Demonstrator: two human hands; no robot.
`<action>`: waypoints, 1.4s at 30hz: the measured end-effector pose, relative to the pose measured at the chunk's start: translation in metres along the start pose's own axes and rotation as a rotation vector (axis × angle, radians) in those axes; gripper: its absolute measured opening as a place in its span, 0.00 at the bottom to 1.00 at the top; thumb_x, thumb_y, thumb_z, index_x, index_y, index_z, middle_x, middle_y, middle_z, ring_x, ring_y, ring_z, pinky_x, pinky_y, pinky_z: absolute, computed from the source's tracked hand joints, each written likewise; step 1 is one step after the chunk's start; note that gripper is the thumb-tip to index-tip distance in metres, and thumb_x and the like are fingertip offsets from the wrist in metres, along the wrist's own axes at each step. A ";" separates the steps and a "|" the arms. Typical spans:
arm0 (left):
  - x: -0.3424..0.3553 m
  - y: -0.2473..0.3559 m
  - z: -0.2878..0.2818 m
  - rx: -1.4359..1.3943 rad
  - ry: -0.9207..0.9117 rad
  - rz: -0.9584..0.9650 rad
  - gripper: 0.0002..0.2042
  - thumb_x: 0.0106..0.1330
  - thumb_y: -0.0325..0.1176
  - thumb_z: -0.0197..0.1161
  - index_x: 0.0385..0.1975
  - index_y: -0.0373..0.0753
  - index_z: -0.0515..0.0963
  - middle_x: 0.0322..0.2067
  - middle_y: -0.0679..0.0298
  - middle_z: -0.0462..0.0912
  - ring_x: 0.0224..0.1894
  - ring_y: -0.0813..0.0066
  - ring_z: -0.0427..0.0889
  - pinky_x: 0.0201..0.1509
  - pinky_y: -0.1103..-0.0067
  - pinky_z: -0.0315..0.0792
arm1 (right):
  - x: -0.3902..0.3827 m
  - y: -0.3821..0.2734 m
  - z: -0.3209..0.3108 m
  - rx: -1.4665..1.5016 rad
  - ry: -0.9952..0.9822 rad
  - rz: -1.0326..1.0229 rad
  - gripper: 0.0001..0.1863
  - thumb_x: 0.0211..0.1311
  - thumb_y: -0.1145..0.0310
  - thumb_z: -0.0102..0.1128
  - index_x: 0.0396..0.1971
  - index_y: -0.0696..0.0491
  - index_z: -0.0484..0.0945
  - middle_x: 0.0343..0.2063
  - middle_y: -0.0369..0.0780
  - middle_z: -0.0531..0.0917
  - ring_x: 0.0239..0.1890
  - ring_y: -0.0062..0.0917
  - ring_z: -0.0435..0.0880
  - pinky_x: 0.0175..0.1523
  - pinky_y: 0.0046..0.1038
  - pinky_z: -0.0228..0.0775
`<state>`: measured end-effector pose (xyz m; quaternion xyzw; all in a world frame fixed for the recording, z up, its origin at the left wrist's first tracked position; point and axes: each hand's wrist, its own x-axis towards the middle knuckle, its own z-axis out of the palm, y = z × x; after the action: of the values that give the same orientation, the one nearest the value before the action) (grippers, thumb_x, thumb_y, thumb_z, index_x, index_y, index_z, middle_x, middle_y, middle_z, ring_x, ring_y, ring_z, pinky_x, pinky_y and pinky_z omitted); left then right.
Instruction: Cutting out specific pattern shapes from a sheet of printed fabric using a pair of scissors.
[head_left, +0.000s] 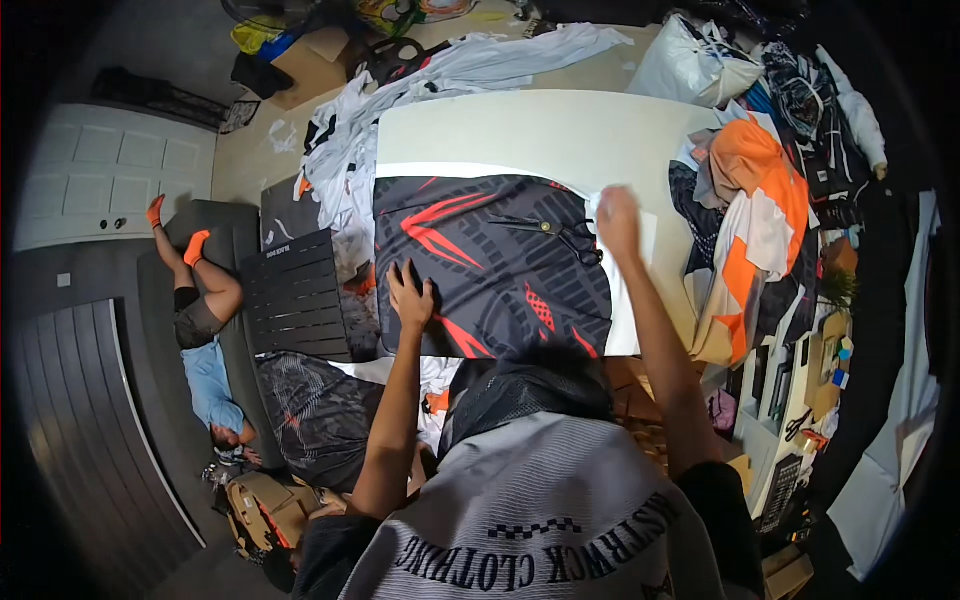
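A dark grey fabric panel [480, 285] with a tyre-tread pattern and red slashes lies flat on a pale table [500, 125]. My left hand [410, 298] rests on its left part, open, with the fingers spread. Black scissors [545, 227] lie on the upper right of the panel, their handles toward its right edge. My right hand [618, 218] is just beyond that edge, over a white margin [625, 315]. Motion smears its fingers, so I cannot tell whether it holds anything.
Orange, white and grey cloth [750, 220] is heaped on the table's right side. White fabric [345, 150] hangs along the left. A stuffed white sack [690, 65] stands beyond the far right corner. A person [210, 350] lies on a grey sofa [230, 225] beside a black slatted surface [300, 295].
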<state>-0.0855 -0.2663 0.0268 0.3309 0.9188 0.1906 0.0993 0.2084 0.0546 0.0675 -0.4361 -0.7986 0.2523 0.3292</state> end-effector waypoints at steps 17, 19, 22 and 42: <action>0.287 0.115 0.077 0.196 -0.139 0.497 0.31 0.68 0.57 0.48 0.65 0.45 0.67 0.71 0.49 0.50 0.72 0.42 0.48 0.71 0.54 0.47 | -0.153 -0.066 0.000 -0.129 -0.542 0.450 0.19 0.40 0.70 0.67 0.37 0.57 0.76 0.31 0.40 0.78 0.35 0.34 0.77 0.42 0.28 0.68; 0.291 0.173 0.092 0.188 -0.292 0.703 0.29 0.68 0.56 0.47 0.66 0.48 0.66 0.71 0.48 0.50 0.71 0.39 0.50 0.72 0.55 0.48 | -0.174 -0.065 -0.002 0.497 -0.638 0.711 0.14 0.46 0.72 0.65 0.35 0.57 0.76 0.27 0.37 0.78 0.30 0.26 0.75 0.39 0.21 0.66; 0.269 0.191 0.113 0.123 -0.394 0.918 0.28 0.69 0.50 0.51 0.68 0.51 0.63 0.71 0.48 0.52 0.70 0.37 0.52 0.74 0.58 0.45 | -0.175 -0.119 -0.036 1.107 -0.535 0.851 0.10 0.53 0.72 0.62 0.35 0.57 0.75 0.29 0.36 0.78 0.31 0.19 0.74 0.36 0.19 0.65; -0.150 -0.029 -0.007 -0.114 0.296 -0.199 0.40 0.57 0.45 0.66 0.69 0.38 0.57 0.66 0.42 0.58 0.64 0.40 0.62 0.66 0.59 0.59 | -0.164 0.043 -0.140 0.086 -0.334 0.767 0.16 0.54 0.73 0.66 0.43 0.59 0.78 0.30 0.39 0.81 0.30 0.24 0.77 0.38 0.23 0.70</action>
<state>0.0101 -0.3864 0.0294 0.2007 0.9392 0.2784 0.0000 0.4012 -0.0492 0.0793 -0.6409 -0.6093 0.4570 0.0955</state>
